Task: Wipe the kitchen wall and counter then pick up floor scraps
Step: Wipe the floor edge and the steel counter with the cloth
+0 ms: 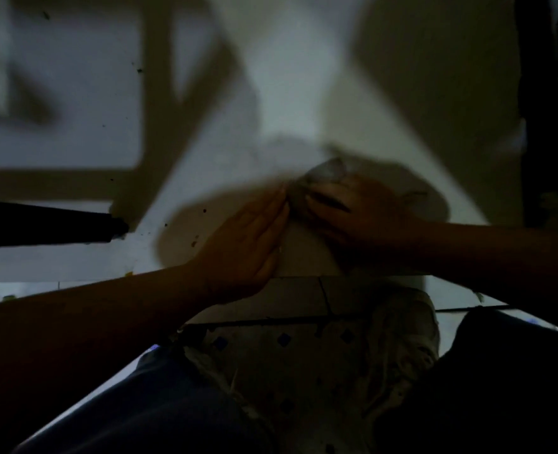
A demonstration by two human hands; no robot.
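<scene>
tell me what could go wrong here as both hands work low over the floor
1. The scene is dim and blurred, so small dark scraps beside the left hand could easily be missed.
2. The right hand covers a grey wad; whether its fingers hold it firmly cannot be told, so it may slip.
3. A dark furniture leg stands close on the left; specks near its foot may be hard to reach.

Forearms: I see both bare, with no sleeve in view as far as the frame edges.
Left hand (251,244): I see no glove; rings or a watch cannot be told in the dim, blurred picture.
Right hand (353,208): I see no glove.
Top (303,362): I read a pale fabric with small dark diamond marks.
Trousers (159,404): I read them as dark, possibly navy.
</scene>
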